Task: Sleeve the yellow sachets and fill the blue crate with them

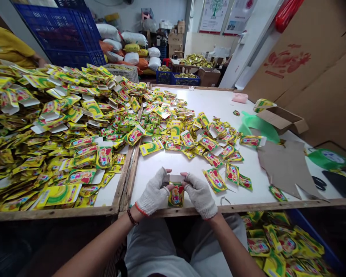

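Room: a busy work room, with full sacks [129,46] piled far ahead of the grip.
Cardboard sheets [314,69]: very big and brown, leaning on the wall far to the right of the grip.
Blue crate [66,34]: big, standing on its edge far off to the left, past the pile.
Worktop [167,165]: white with a wooden rim. The grip is over its near edge.
Second worktop [106,194]: right beside the first one, on the left of the grip.
Pile of flat packs [46,127]: yellow, green and red, heaped high on the second worktop.
Loose packs [190,134]: spread out on the worktop just ahead of the grip.
Grey card [288,165]: flat on the worktop, to the right of the grip.
Open carton [282,119]: brown, past the grey card.
Green bag [259,127]: just beside the open carton.
Left hand [153,192]: in a white glove, its grip closed on the left side of the little box.
Right hand [200,194]: in a white glove, its grip closed on the right side of the little box.
Little box [176,194]: between both hands, standing up, its top flap open.
Bead band [132,217]: dark, on the left wrist.
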`<action>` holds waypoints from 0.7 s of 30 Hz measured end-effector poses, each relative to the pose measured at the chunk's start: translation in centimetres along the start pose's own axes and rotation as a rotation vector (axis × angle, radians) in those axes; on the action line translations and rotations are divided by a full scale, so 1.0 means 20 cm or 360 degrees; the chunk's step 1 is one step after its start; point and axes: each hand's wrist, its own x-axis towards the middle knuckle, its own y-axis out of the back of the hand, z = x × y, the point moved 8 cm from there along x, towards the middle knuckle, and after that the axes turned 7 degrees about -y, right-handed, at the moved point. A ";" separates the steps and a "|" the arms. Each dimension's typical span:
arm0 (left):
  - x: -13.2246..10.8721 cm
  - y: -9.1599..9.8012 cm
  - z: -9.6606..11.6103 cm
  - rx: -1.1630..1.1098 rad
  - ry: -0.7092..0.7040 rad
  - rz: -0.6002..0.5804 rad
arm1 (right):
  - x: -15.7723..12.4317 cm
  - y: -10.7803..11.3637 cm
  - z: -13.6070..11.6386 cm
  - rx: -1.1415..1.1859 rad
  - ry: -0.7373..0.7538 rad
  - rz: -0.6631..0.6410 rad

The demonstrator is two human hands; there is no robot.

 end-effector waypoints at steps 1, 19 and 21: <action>-0.01 0.00 0.01 0.0080 -0.0035 -0.0007 | -0.01 0.00 -0.02 -0.0093 0.0066 -0.0011; -0.11 -0.01 0.19 0.0717 -0.0765 -0.0514 | -0.07 -0.01 -0.17 -0.0341 0.0432 -0.0390; -0.16 -0.03 0.21 0.0967 -0.0969 -0.0576 | -0.12 -0.01 -0.16 -0.0390 0.0531 -0.0455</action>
